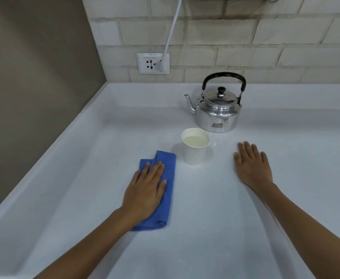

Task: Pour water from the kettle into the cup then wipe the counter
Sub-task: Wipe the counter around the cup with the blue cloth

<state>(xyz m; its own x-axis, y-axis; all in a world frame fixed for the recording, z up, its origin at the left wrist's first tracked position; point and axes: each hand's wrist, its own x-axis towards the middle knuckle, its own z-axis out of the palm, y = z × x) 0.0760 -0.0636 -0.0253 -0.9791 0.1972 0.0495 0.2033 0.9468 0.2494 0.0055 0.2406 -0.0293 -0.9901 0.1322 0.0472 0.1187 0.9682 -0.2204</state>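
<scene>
left hand (145,190) flat on cloth (166,178); cup (194,154) filled.

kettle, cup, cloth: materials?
Kettle: polished metal, likely aluminium or steel; it mirrors the room. Its arched handle and lid knob look like black plastic.
Cup: looks like paper, matte white with a thin rolled rim, though thin plastic is possible. It holds water.
Cloth: blue, soft and fuzzy, probably microfibre or terry; it lies folded under the left hand.
</scene>
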